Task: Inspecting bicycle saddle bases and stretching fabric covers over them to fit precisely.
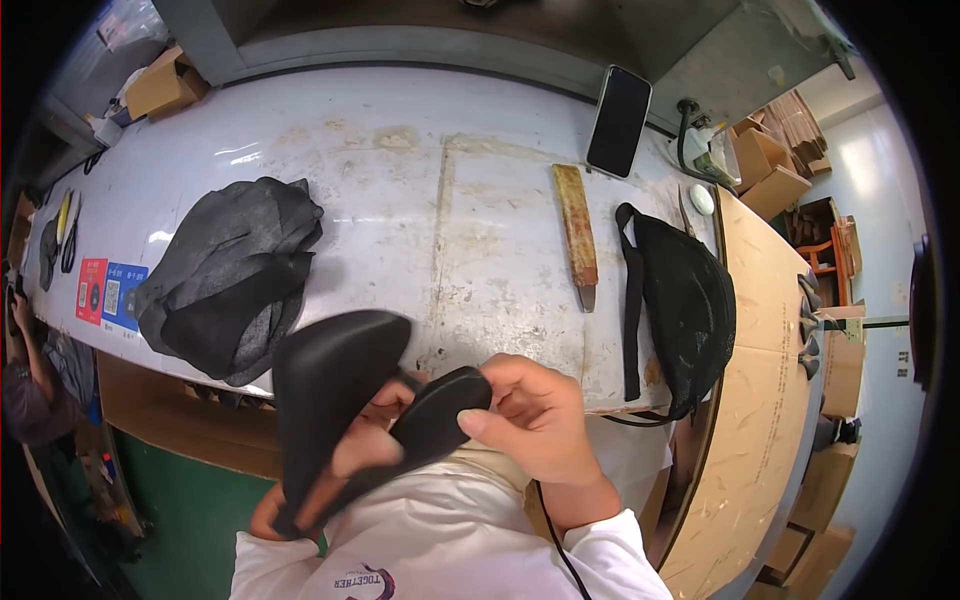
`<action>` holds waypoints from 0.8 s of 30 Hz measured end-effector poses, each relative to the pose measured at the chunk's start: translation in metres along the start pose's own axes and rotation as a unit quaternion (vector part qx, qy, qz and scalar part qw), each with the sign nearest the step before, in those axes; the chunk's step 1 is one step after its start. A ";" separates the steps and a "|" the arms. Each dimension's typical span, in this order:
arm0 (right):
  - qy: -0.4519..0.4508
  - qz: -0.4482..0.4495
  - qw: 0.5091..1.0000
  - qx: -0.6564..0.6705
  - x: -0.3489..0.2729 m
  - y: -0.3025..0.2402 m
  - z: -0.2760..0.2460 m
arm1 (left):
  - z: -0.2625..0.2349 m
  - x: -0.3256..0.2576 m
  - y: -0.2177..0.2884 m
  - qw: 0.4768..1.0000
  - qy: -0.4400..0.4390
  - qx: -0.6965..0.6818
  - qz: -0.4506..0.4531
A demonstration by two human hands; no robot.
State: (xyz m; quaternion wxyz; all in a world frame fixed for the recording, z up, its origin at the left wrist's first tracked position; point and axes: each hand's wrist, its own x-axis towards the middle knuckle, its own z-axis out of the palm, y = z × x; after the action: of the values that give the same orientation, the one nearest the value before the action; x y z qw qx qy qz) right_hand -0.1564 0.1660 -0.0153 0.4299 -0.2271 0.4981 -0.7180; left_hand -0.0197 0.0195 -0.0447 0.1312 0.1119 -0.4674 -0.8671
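Observation:
A smooth black shoe [335, 370], partly blurred, is held up in front of my body at the table's near edge. Its rounded end [445, 405] sits pinched between the thumb and fingers of my right hand [535, 420]. My left hand [365, 448] is wrapped round the shoe from behind and below, its fingers partly hidden by the black surfaces. Whether these black parts are one shoe or two, I cannot tell. Beyond the shoe, to the left, lies a crumpled dark grey cloth or bag [235, 270] on the white table.
On the white table [380, 230] are a worn, flat-bladed tool [575, 230], a black strapped pouch [685, 310] and a phone [619, 122] leaning upright. A cardboard-covered surface [765, 380] flanks the right. Black shoes [808, 330] stand beyond it. Another person's arm [35, 350] shows far left.

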 end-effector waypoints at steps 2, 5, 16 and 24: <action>-0.046 0.033 0.998 -0.031 -0.001 0.001 -0.003 | 0.005 0.002 0.030 0.987 -0.011 0.138 -0.085; -0.047 0.018 0.987 -0.151 -0.003 -0.002 -0.007 | 0.014 0.004 0.050 0.946 -0.025 0.296 -0.132; -0.081 -0.054 0.991 -0.087 -0.008 0.016 -0.008 | 0.013 -0.011 0.044 0.960 -0.014 0.128 -0.249; -0.114 -0.022 0.993 -0.016 -0.001 0.001 -0.014 | 0.019 -0.003 0.056 0.948 -0.031 0.279 -0.152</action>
State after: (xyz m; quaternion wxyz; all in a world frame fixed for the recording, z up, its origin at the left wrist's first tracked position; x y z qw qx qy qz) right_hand -0.1661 0.1742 -0.0217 0.4639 -0.3252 0.4523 -0.6888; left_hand -0.0166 0.0061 0.0128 -0.0534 0.1873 -0.6717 -0.7148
